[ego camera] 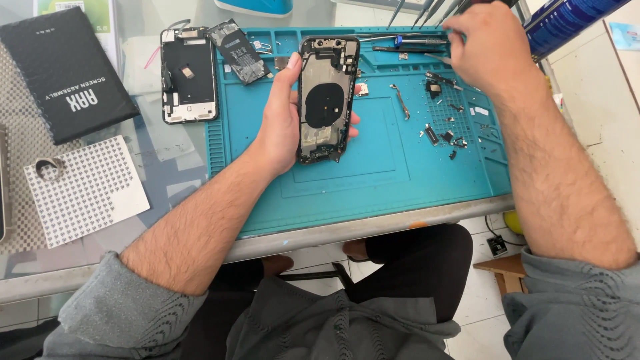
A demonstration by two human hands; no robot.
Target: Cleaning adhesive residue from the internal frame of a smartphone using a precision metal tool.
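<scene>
Holding an opened phone shell (325, 100) above the blue mat (373, 180), the left hand (283, 123) wraps around the shell's left edge, thumb up along the side and fingertips showing past the right edge. The shell is upright in the grip, its inside facing the camera, with a dark round coil in the middle and the camera opening at the top. It hovers over the mat's upper middle part.

The right hand (490, 47) is at the mat's far right corner, fingers curled together near a row of screwdrivers (427, 10) standing beyond the mat's far edge; whether it pinches anything I cannot tell. Just below that hand, on the mat's right side, lie scattered small parts and screws (447, 133), and tweezers (400, 101) rest just right of the shell.

Left of the mat, on the worktop (167, 167), sits a second opened phone (189, 75), with a battery (238, 51) beside it at the mat's upper left corner. Farther left lie a black box (63, 70) and a white patterned sheet (87, 190).
</scene>
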